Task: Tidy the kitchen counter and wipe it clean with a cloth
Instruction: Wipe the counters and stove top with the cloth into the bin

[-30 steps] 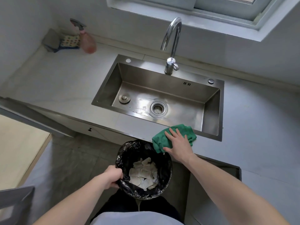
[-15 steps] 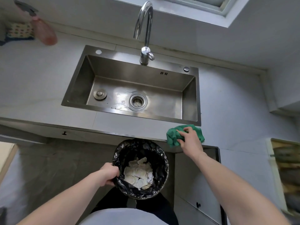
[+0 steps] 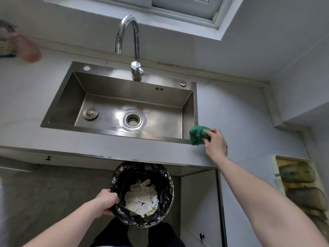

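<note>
So your right hand [image 3: 214, 142] is bunching the green cloth [image 3: 197, 135] on the counter [image 3: 240, 122], right at the sink's [image 3: 99, 90] 4 o'clock corner. Your left hand [image 3: 105, 202] grips the 9 o'clock rim of the black-lined bin [image 3: 165, 179], held below the counter edge with crumpled paper [image 3: 141, 198] inside.

The right hand [image 3: 214, 143] grips a bunched green cloth [image 3: 197, 135] on the grey counter [image 3: 240, 122], at the steel sink's [image 3: 99, 86] front right corner. The left hand [image 3: 105, 202] holds the rim of a black-lined bin [image 3: 165, 177] (crumpled white paper [image 3: 140, 198] inside) below the counter edge.
</note>
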`<state>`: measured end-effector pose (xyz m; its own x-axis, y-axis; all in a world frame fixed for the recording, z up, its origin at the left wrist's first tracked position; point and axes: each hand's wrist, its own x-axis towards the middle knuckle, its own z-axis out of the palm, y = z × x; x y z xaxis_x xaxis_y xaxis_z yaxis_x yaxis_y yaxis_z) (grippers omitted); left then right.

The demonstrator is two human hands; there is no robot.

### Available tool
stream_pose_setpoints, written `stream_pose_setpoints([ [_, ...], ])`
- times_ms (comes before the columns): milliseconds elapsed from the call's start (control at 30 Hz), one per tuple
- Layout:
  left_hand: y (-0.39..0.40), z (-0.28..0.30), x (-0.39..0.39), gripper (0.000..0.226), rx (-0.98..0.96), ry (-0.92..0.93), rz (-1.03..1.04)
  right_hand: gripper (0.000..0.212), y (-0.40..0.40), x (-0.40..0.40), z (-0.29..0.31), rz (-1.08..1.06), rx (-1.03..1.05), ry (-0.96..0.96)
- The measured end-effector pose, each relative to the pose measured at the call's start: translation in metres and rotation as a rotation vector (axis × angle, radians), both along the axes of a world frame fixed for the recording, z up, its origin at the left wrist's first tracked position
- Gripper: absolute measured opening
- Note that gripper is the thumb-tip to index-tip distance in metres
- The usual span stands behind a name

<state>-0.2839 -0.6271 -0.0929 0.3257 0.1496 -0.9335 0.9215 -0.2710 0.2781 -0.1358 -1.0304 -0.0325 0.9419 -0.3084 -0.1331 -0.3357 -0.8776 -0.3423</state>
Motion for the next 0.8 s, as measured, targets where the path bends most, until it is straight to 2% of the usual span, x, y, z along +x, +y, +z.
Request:
stream_pose_setpoints([
  [167,-0.029,-0.003,-0.004,0.022,0.008,0.011,0.051,0.037,-0.013,0.031,-0.006,0.066,0.006,0.013],
  [267,-0.052,-0.005,-0.006,0.021,0.017,0.016,0.072,0.037,-0.024,0.044,-0.017,0.095,-0.008,0.082],
  [433,-0.08,-0.003,-0.01,0.022,-0.001,0.04,0.071,0.019,-0.038,0.03,-0.031,0.173,0.077,0.145],
  [500,-0.088,-0.002,-0.01,0.021,0.0,0.042,0.076,0.026,-0.044,0.025,-0.028,0.195,0.109,0.113],
  [600,-0.097,-0.002,-0.011,0.022,0.004,0.043,0.088,0.032,-0.066,0.031,-0.018,0.15,0.19,-0.044],
  [700,-0.102,-0.004,-0.011,0.022,0.002,0.044,0.109,0.029,-0.096,0.056,-0.01,0.049,0.236,-0.189],
  [800,-0.106,-0.005,-0.009,0.02,0.023,0.041,0.112,0.029,-0.12,0.092,-0.004,-0.089,0.223,-0.239],
])
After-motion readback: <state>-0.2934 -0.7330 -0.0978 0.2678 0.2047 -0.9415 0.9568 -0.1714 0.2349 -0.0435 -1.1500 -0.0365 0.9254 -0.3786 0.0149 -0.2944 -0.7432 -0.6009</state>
